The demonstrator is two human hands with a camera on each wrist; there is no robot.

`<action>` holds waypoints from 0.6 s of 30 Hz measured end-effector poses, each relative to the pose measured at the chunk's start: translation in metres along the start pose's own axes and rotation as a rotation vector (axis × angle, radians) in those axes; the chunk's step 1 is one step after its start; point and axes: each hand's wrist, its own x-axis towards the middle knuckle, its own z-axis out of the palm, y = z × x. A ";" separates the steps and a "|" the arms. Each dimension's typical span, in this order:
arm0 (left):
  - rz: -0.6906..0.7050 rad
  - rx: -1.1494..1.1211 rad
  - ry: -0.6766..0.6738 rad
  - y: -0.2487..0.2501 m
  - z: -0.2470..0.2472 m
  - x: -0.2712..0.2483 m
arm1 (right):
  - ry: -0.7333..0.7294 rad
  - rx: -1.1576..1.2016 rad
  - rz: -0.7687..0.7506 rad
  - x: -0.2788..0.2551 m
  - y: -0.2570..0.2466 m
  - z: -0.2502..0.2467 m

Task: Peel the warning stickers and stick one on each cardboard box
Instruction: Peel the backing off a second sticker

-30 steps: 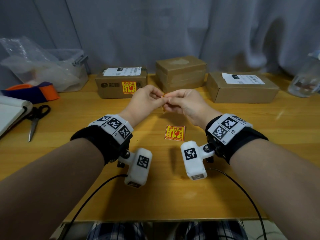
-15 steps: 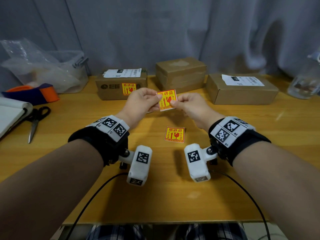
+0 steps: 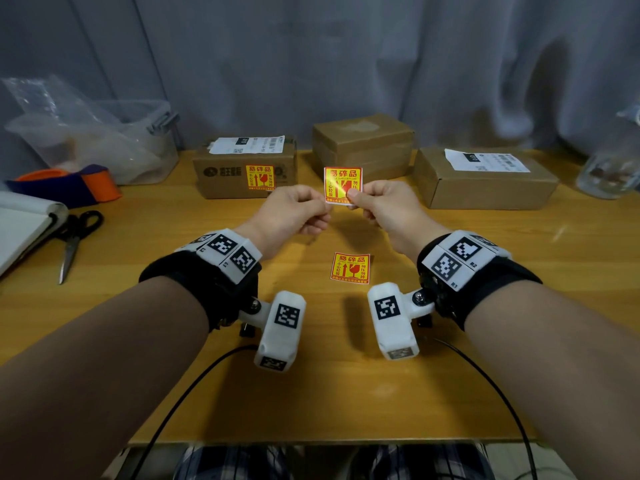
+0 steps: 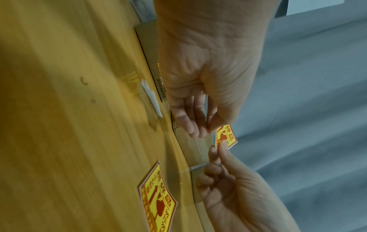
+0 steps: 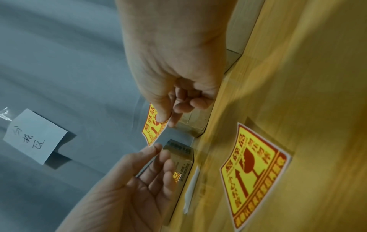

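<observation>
My right hand [image 3: 375, 206] pinches a yellow-and-red warning sticker [image 3: 343, 185] between thumb and forefinger, held upright in the air in front of the middle cardboard box [image 3: 363, 143]. The right wrist view shows that pinch on the sticker [image 5: 154, 128]. My left hand [image 3: 299, 211] is beside it. Its thumb tip touches the sticker's lower corner and its other fingers are loose, as the left wrist view shows near the sticker [image 4: 227, 135]. The left box [image 3: 221, 181] carries a sticker [image 3: 260, 176] on its front. The right box [image 3: 485, 183] has none. A second loose sticker [image 3: 350, 268] lies flat on the table.
Scissors [image 3: 74, 237], a notebook [image 3: 20, 223], an orange-and-blue tape roll [image 3: 69, 185] and a clear plastic tub [image 3: 110, 143] crowd the left side. A glass jar [image 3: 613, 168] stands at the far right. A white paper strip [image 4: 152, 97] lies before the left box.
The hands were pressed together working at the sticker edge-on. Now the sticker is raised and faces me, held by the right hand, and the left hand has eased away to its corner.
</observation>
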 end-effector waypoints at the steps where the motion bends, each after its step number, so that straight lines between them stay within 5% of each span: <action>1: 0.001 0.001 0.007 0.000 0.000 0.000 | -0.002 -0.001 0.001 0.000 0.000 0.000; 10: 0.076 -0.037 0.004 0.001 0.004 0.000 | 0.037 0.132 0.107 0.005 0.006 0.004; 15: 0.108 -0.022 0.006 0.004 0.006 0.000 | 0.023 -0.081 -0.075 0.005 0.007 0.006; 18: 0.111 0.006 0.006 0.004 0.006 0.000 | -0.109 0.056 -0.130 -0.001 -0.001 0.001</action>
